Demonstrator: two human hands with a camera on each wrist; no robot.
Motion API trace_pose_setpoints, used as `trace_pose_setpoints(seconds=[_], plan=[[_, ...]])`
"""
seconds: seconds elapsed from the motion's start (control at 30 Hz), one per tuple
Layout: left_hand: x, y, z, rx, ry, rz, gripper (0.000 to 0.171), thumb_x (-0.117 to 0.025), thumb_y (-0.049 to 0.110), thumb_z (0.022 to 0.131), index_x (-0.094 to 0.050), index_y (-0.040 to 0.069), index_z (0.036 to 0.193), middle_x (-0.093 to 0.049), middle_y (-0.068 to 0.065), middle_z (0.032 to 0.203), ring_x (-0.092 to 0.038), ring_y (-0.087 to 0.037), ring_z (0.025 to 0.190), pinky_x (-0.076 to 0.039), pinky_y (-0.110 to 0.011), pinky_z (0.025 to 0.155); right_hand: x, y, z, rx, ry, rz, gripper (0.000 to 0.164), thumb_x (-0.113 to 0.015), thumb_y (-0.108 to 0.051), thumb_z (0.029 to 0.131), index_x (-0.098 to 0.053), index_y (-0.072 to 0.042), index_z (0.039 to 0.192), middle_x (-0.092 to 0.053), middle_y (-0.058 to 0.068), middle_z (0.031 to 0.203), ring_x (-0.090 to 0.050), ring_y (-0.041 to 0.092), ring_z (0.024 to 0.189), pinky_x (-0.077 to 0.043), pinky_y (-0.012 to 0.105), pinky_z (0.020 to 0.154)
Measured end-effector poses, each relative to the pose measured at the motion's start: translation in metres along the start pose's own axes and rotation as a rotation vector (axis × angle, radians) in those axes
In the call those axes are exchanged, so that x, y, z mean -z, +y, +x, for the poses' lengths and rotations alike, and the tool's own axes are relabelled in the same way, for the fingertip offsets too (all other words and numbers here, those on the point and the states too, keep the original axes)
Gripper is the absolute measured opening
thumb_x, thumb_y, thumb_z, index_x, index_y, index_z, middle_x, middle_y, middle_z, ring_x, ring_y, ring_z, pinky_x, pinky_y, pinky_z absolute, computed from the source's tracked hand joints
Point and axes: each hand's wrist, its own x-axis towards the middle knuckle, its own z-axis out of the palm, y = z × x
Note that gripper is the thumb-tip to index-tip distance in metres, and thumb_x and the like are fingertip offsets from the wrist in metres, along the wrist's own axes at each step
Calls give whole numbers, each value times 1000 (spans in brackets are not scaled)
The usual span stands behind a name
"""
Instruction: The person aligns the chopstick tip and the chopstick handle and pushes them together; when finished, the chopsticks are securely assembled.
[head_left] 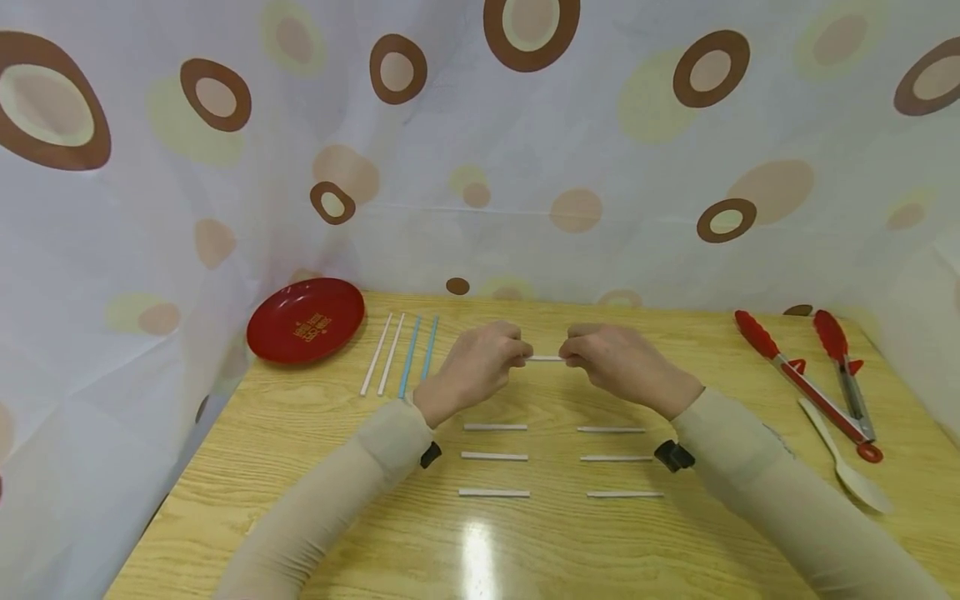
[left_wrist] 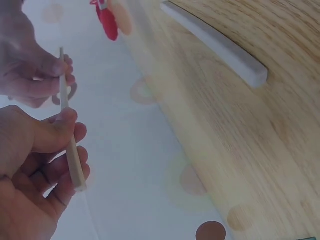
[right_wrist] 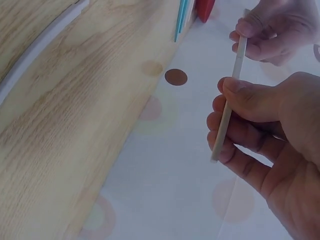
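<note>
Both hands hold one slim white stick level above the far middle of the table. My left hand pinches its left part between thumb and fingers. On its right part, my right hand does likewise. In the left wrist view the stick looks square-edged, and its near end sticks out past the left fingers. The right wrist view shows the same stick running straight between the two hands. Below the hands, similar white sticks lie in two columns, a left stick and a right stick being nearest.
A red plate sits at the back left, beside two white straws and two blue straws. At the right lie two pairs of red-tipped tongs and a cream spoon. A patterned curtain hangs behind the wooden table.
</note>
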Motion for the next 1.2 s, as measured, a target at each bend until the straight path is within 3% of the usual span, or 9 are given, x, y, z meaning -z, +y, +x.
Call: trace_pose_setpoints(seconds=[0.4,0.83,1.0,1.2], plan=[[-3,-4,-4,-88,110,-29,12,-70,-2,91,-78,6,94,-57,-2,80,-57,-13,71,-46,-20,59,-4,-1,4,56,53,39,15,-74,11,82,-74,-3,87,-51,1,74,-55,12,63,-50,25,58],[-13,-6,-7,-69,165,-88,10,-71,-2,90,-77,5,92,-57,-2,81,-57,-13,73,-47,-19,61,-5,0,7,76,55,0,19,-75,13,80,-72,-5,82,-47,0,71,-51,11,61,-49,26,58],[-9,-7,-8,-42,102,-22,10,-71,1,90,-77,7,96,-60,-2,85,-60,-13,76,-48,-18,61,-10,-1,7,109,70,-47,17,-79,9,79,-72,-6,81,-45,-1,70,-49,12,60,-48,26,57],[0,3,-5,174,-128,55,8,-73,12,92,-75,15,98,-67,1,92,-63,-12,76,-47,-19,54,-15,-3,8,81,57,-96,19,-83,4,76,-75,-6,90,-58,3,79,-60,17,69,-53,28,63]])
